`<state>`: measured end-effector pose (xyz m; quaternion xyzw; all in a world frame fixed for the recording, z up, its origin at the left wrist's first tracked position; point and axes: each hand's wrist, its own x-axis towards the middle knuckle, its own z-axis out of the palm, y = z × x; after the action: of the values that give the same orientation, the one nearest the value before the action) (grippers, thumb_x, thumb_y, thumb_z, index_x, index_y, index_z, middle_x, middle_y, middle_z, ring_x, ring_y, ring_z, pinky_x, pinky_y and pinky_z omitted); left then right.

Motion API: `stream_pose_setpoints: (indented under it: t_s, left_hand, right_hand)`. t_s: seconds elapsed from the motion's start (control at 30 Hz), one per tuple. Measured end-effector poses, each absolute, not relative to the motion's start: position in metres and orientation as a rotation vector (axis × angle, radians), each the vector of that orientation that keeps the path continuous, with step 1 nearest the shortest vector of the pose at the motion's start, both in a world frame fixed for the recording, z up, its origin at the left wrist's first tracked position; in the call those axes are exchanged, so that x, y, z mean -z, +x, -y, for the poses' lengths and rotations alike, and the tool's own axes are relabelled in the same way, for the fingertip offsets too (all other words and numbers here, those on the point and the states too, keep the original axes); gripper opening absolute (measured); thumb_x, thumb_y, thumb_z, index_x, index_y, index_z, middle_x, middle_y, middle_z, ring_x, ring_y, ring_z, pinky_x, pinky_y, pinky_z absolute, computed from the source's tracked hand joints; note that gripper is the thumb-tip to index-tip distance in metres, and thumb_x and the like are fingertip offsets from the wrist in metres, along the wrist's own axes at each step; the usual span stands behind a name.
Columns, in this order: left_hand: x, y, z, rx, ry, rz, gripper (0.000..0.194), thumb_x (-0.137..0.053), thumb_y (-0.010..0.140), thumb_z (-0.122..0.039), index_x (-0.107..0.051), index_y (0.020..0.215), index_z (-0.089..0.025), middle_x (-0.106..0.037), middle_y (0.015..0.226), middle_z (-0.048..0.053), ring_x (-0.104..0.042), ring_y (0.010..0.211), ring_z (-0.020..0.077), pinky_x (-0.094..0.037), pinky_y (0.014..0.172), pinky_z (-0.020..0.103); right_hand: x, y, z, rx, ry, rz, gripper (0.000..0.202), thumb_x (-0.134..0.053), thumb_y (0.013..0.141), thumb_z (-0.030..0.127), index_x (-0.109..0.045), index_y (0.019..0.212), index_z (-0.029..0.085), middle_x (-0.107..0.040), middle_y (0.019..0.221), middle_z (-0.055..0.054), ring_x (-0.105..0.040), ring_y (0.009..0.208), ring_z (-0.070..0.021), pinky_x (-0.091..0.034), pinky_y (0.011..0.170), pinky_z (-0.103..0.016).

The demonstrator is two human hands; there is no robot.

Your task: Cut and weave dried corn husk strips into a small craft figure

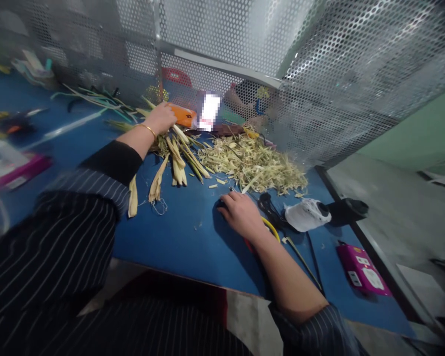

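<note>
My left hand [161, 118], with a gold bangle at the wrist, reaches over a bundle of dry plant strips [178, 160] that look like husks. Its fingers are bent beside an orange packet [183, 115]; what lies under them is hidden. Low over the blue table, my right hand [242, 213] has its fingers curled down. Part of a yellow and red handle [271, 228] shows beneath that hand, and a small dark tip pokes out ahead of the fingers. Beyond it spreads a heap of pale shredded strips [252, 163].
A perforated metal screen [222, 54] borders the table's far side, with a person behind it. At right are a white thread cone [307, 215], a black cone [348, 211] and a magenta box [363, 269]. Blurred tools [11, 123] lie left. A bright pixelated rectangle [209, 112] stands behind the heap.
</note>
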<state>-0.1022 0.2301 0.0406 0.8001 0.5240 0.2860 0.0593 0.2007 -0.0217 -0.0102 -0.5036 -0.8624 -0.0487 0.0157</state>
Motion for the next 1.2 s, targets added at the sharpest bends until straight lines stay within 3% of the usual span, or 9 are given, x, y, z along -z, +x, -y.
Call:
stream_pose_setpoints:
  t_s: [0.27,0.43,0.6,0.77,0.83,0.93,1.0,1.07,1.2]
  left_hand:
    - [-0.103,-0.117,-0.173,-0.841,2.816,-1.729,0.027,-0.036,0.096,-0.009,-0.063,0.097,-0.007,-0.065,0.104,0.009,-0.035,0.114,0.0153,0.002,0.118,0.048]
    - [-0.130,-0.096,-0.119,-0.876,3.008,-2.106,0.028,-0.042,0.088,-0.015,-0.070,0.086,-0.010,-0.065,0.081,0.007,-0.043,0.099,0.0182,0.002,0.119,0.049]
    - [-0.110,-0.043,-0.059,-0.804,3.127,-1.787,0.028,-0.048,0.078,-0.012,-0.075,0.084,-0.012,-0.069,0.075,0.010,-0.057,0.093,0.0227,-0.006,0.118,0.052]
    - [-0.082,-0.011,-0.028,-0.842,3.044,-1.441,0.029,-0.047,0.078,-0.011,-0.075,0.074,-0.016,-0.068,0.073,0.010,-0.062,0.096,0.0277,-0.014,0.116,0.057]
    - [-0.074,-0.009,-0.024,-1.075,2.885,-1.367,0.031,-0.047,0.079,-0.009,-0.075,0.086,-0.019,-0.071,0.095,0.010,-0.059,0.110,0.0277,-0.019,0.117,0.054]
    - [-0.059,-0.007,-0.020,-1.713,2.228,-1.467,0.041,-0.048,0.082,-0.008,-0.065,0.117,-0.018,-0.056,0.137,0.012,-0.046,0.131,0.0251,-0.033,0.112,0.044]
    - [-0.044,-0.004,-0.018,-1.752,1.800,-1.388,0.033,-0.059,0.083,-0.021,-0.062,0.115,-0.017,-0.063,0.123,0.012,-0.058,0.115,0.0221,-0.046,0.099,0.036]
    - [-0.029,0.001,-0.017,-1.438,1.522,-1.184,0.024,-0.071,0.075,-0.029,-0.063,0.094,-0.015,-0.070,0.091,0.007,-0.065,0.087,0.0187,-0.052,0.079,0.030]
    - [-0.010,0.011,-0.014,-1.153,1.260,-0.990,0.025,-0.080,0.064,-0.030,-0.063,0.071,-0.015,-0.064,0.065,0.000,-0.057,0.058,0.0122,-0.045,0.053,0.023]
  right_hand:
    - [0.011,0.202,0.019,0.177,-1.520,2.678,0.028,-0.051,0.094,0.034,-0.064,0.110,0.015,-0.066,0.101,-0.012,-0.061,0.096,-0.0254,-0.043,0.082,-0.035]
    - [0.016,0.206,0.016,0.072,-1.480,2.513,0.026,-0.049,0.094,0.033,-0.067,0.106,0.017,-0.068,0.098,-0.011,-0.063,0.091,-0.0235,-0.045,0.079,-0.033]
    - [-0.001,0.196,0.016,-0.361,-1.322,1.849,0.033,-0.049,0.092,0.046,-0.066,0.103,0.019,-0.071,0.096,-0.007,-0.065,0.087,-0.0195,-0.049,0.079,-0.032]
    - [-0.020,0.164,0.017,-1.035,-1.163,1.678,0.034,-0.062,0.078,0.052,-0.062,0.090,0.020,-0.070,0.077,-0.001,-0.066,0.065,-0.0159,-0.050,0.054,-0.026]
    - [-0.018,0.156,0.015,-1.129,-1.160,1.642,0.031,-0.067,0.072,0.049,-0.060,0.081,0.020,-0.068,0.071,0.001,-0.064,0.056,-0.0146,-0.047,0.046,-0.024]
    - [-0.010,0.150,0.011,-1.126,-1.156,1.458,0.028,-0.067,0.072,0.046,-0.060,0.079,0.019,-0.068,0.072,0.001,-0.064,0.054,-0.0129,-0.047,0.044,-0.023]
    - [-0.003,0.148,0.008,-1.111,-1.143,1.390,0.029,-0.068,0.073,0.046,-0.060,0.080,0.019,-0.068,0.074,0.001,-0.065,0.056,-0.0126,-0.047,0.046,-0.022]
    - [0.002,0.146,0.008,-1.110,-1.125,1.389,0.031,-0.068,0.073,0.047,-0.059,0.083,0.019,-0.068,0.076,0.001,-0.066,0.057,-0.0124,-0.048,0.047,-0.023]
    - [0.011,0.147,0.016,-1.107,-1.133,1.453,0.032,-0.069,0.075,0.046,-0.055,0.089,0.021,-0.066,0.074,0.003,-0.064,0.055,-0.0121,-0.049,0.050,-0.024]
